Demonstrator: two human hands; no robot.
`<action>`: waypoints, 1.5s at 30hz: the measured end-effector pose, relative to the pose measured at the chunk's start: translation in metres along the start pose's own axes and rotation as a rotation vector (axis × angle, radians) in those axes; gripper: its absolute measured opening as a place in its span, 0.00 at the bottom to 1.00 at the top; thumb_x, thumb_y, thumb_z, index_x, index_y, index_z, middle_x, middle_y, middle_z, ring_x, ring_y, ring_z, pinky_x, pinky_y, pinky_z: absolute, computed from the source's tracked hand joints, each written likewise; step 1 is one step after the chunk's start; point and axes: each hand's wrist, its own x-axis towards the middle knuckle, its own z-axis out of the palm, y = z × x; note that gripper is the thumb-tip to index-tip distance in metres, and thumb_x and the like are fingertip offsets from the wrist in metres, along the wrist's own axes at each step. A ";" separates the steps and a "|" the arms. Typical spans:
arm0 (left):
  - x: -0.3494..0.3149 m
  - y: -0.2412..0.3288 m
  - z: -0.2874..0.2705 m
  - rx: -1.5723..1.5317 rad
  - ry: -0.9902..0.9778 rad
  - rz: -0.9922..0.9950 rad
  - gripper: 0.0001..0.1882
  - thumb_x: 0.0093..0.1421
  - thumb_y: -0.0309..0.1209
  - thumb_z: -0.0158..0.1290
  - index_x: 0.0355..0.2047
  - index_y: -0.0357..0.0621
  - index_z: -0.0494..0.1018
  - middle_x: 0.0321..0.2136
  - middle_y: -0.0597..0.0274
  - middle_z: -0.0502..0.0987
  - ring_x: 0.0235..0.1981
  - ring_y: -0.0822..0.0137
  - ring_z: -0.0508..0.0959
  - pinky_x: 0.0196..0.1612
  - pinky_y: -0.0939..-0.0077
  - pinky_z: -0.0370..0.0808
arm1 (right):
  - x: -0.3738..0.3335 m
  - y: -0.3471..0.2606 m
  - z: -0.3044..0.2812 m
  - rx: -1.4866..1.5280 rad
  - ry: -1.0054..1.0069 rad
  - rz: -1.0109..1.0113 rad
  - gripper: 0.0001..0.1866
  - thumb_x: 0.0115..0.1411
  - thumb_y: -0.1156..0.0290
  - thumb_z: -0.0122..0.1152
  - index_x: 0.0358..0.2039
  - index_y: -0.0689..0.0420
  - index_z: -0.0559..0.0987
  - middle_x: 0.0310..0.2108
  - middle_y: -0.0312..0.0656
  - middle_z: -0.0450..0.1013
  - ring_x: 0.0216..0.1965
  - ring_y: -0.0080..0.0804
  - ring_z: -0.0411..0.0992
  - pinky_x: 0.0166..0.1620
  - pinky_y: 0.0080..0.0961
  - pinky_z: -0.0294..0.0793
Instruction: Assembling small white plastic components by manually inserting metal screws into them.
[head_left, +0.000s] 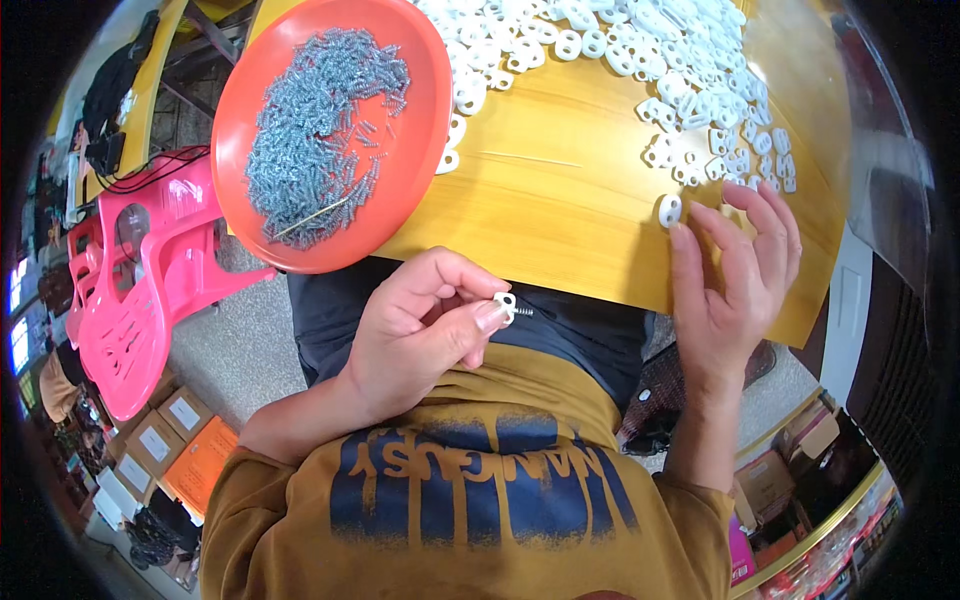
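Observation:
Pinched between the thumb and fingers of my left hand (425,320) is a small white plastic part with holes (503,302). A thin metal spring (523,312) pokes out of its right side. Over the table's right front area, my right hand (735,275) is open, fingers apart and slightly bent. Its thumb tip is at a loose white oval piece with holes (670,209); whether they touch I cannot tell. Many similar white pieces (690,95) spread across the far right of the table. To the left, a red-orange bowl (412,150) holds a heap of small springs (310,140).
A thin stick (530,158) lies on the yellow wooden table (540,215), and another thin stick (312,218) rests in the bowl. A pink plastic chair (135,310) stands on the left. Cardboard boxes (155,445) sit on the floor at lower left.

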 end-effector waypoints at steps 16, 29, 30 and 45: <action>-0.001 0.000 -0.001 -0.025 -0.006 0.003 0.06 0.55 0.20 0.46 0.34 0.36 0.66 0.25 0.64 0.69 0.19 0.82 0.66 0.22 0.89 0.65 | 0.008 -0.013 0.006 0.025 -0.092 -0.028 0.10 0.42 0.80 0.61 0.28 0.58 0.75 0.29 0.41 0.69 0.36 0.38 0.65 0.41 0.30 0.63; -0.009 0.005 -0.007 -0.039 0.001 0.033 0.06 0.55 0.19 0.45 0.34 0.37 0.64 0.24 0.59 0.70 0.17 0.77 0.67 0.20 0.86 0.65 | -0.003 -0.042 0.000 0.520 -0.176 0.266 0.08 0.49 0.84 0.54 0.33 0.64 0.73 0.29 0.37 0.65 0.28 0.22 0.63 0.34 0.16 0.62; -0.009 0.006 -0.008 -0.041 -0.007 0.047 0.06 0.55 0.19 0.45 0.34 0.37 0.64 0.24 0.59 0.70 0.17 0.77 0.67 0.20 0.86 0.64 | -0.004 -0.047 -0.003 0.660 -0.228 0.335 0.08 0.50 0.84 0.52 0.33 0.65 0.72 0.29 0.36 0.64 0.27 0.19 0.61 0.34 0.14 0.61; -0.029 0.012 -0.010 -0.136 -0.077 0.115 0.09 0.56 0.22 0.46 0.38 0.34 0.64 0.26 0.59 0.70 0.18 0.78 0.66 0.22 0.88 0.63 | -0.034 -0.089 -0.016 1.413 -0.481 0.873 0.11 0.55 0.74 0.53 0.38 0.63 0.69 0.28 0.37 0.68 0.27 0.19 0.65 0.34 0.13 0.65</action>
